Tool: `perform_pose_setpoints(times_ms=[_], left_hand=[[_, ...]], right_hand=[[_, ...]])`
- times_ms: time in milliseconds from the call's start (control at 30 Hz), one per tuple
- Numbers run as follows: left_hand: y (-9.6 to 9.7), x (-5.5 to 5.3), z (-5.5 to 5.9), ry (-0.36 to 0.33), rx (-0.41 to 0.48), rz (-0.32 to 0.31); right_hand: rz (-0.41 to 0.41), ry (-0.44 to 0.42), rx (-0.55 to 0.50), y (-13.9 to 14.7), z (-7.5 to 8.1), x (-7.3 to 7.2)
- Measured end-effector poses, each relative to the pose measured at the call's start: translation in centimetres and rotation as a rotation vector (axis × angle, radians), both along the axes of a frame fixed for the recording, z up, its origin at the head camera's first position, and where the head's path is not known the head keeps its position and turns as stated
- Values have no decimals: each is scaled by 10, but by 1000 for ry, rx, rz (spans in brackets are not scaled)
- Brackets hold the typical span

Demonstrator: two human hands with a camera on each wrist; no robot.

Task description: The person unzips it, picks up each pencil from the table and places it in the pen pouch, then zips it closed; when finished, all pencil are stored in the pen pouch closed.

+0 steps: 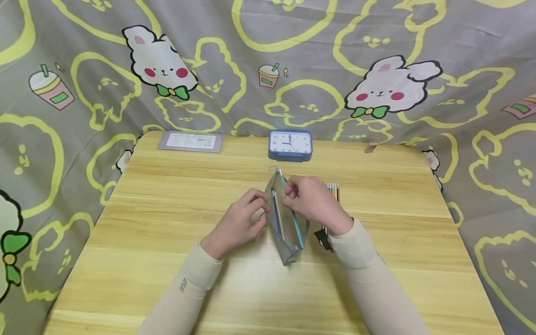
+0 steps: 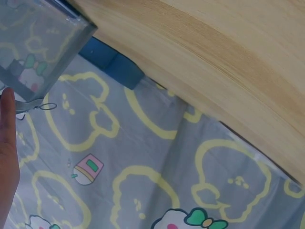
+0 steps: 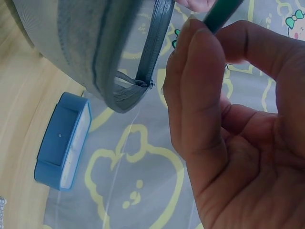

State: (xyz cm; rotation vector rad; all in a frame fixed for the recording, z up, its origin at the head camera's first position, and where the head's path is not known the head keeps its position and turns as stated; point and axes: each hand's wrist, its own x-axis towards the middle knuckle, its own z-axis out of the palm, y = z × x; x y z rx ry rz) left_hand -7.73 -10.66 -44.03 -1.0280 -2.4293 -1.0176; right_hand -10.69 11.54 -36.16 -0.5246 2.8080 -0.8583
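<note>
A grey zip pencil pouch lies unzipped in the middle of the table, its see-through side showing in the left wrist view. Inside it are slim pencils. My left hand holds the pouch's left edge with curled fingers; only one finger shows in the left wrist view. Over the opening, my right hand pinches a teal pencil between thumb and fingers. That pencil's green shaft shows close up in the right wrist view, beside the pouch's zipper.
A row of pencils lies partly hidden under my right forearm, with a black item near it. Along the back edge are a blue clock, a grey labelled packet and a small brown piece. Patterned curtain surrounds the table.
</note>
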Motion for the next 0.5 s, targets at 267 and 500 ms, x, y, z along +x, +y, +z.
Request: perform_pose_setpoints(times_ms=[267, 500], left_hand=[[0, 1, 1, -9, -1, -3], [-1, 0, 0, 4, 3, -4]], right_hand=[[-4, -24, 0, -1, 0, 0], [2, -23, 0, -2, 1, -1]])
